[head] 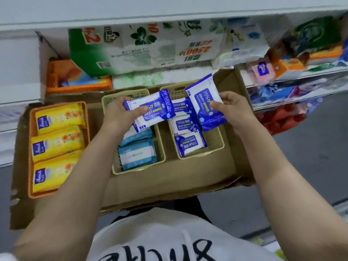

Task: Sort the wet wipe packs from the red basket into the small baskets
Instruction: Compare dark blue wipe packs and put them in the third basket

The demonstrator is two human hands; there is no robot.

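Left hand (120, 112) grips one blue-and-white alcohol wipe pack (150, 110) above the middle beige basket (162, 147). We note the right hand (231, 108) pinching a second blue pack (205, 102) over the right beige basket (220, 144), where three matching packs (188, 132) lie.

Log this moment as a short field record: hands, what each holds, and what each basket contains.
left hand: holds a blue alcohol wipes pack above the middle basket
right hand: holds a second blue alcohol wipes pack
orange basket: three yellow packs
middle beige basket: light blue packs
right beige basket: blue alcohol packs
base: cardboard tray
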